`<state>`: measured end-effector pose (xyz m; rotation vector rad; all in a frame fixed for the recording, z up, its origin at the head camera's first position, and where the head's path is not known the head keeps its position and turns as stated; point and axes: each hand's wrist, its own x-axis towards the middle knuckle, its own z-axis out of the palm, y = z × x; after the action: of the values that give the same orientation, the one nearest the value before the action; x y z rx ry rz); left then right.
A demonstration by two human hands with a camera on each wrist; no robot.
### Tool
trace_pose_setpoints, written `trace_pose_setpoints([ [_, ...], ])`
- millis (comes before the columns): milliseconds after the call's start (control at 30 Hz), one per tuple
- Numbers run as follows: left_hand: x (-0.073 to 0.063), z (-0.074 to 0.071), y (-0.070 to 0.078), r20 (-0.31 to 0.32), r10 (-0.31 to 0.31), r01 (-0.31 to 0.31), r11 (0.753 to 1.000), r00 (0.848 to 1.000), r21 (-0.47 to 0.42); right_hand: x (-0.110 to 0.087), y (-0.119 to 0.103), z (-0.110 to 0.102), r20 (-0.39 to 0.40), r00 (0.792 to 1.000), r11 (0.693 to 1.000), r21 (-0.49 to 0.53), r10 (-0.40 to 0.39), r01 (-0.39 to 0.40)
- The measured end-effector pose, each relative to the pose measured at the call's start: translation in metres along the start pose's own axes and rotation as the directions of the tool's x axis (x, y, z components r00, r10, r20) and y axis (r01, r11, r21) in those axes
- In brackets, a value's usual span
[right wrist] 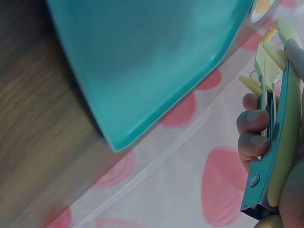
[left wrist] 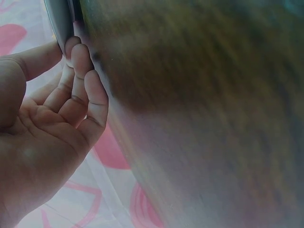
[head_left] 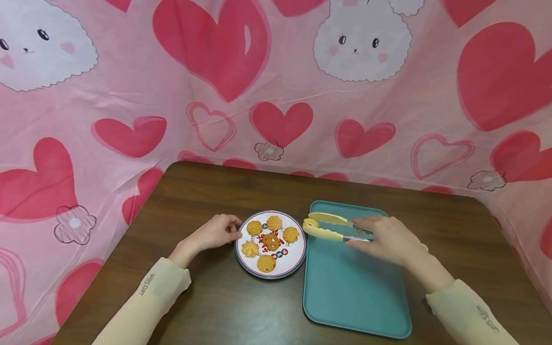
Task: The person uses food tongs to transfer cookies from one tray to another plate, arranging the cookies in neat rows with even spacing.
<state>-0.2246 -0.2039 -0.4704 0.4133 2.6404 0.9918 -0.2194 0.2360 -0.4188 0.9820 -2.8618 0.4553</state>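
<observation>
My left hand (head_left: 216,231) pinches the left rim of a round white plate (head_left: 280,267), thumb above and fingers beneath it in the left wrist view. Several golden cookies of varied shapes lie on the plate, among them a pretzel-like cookie (head_left: 270,241) in the middle. My right hand (head_left: 384,238) grips metal tongs (head_left: 328,234) with pale yellow tips. A yellowish cookie (head_left: 310,223) is clasped between those tips, at the left edge of a teal tray (head_left: 354,289). In the right wrist view the tongs' metal handle (right wrist: 259,178) shows inside my curled fingers.
Plate and tray stand side by side on a dark brown wooden table (head_left: 185,307). A pink cloth (head_left: 284,80) with hearts and rabbits hangs behind the table and along its sides.
</observation>
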Motion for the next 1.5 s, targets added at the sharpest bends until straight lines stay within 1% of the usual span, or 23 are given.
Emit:
trace_pose_setpoints([
  [167,-0.001,0.0,0.0,-0.001,0.005,-0.005,1.0,1.0,0.001,0.001,-0.009,0.005,0.0,0.998,0.998,-0.01,-0.057,0.057],
  [333,-0.001,0.001,0.001,-0.003,0.002,-0.002,1.0,1.0,-0.004,0.001,-0.015,0.008,0.006,0.995,0.995,0.012,-0.101,0.101],
  [600,-0.001,0.0,0.003,-0.004,-0.001,0.001,1.0,1.0,-0.01,0.001,-0.025,0.012,0.039,0.989,0.989,0.026,-0.144,0.143],
  [800,0.0,0.0,0.002,-0.004,-0.005,0.005,1.0,1.0,-0.007,0.0,-0.032,0.018,0.039,0.983,0.984,0.019,-0.18,0.18],
  [900,0.0,0.0,0.002,-0.005,-0.004,0.004,1.0,1.0,-0.003,0.001,-0.036,0.019,0.05,0.981,0.983,0.017,-0.185,0.185],
  [1167,-0.001,0.0,0.002,-0.005,-0.007,0.007,1.0,1.0,0.0,0.002,-0.042,0.021,0.109,0.981,0.987,0.025,-0.161,0.16],
  [1500,0.0,0.001,0.0,-0.003,-0.019,0.019,1.0,1.0,-0.008,0.009,-0.047,0.02,0.148,0.975,0.986,0.004,-0.166,0.167],
])
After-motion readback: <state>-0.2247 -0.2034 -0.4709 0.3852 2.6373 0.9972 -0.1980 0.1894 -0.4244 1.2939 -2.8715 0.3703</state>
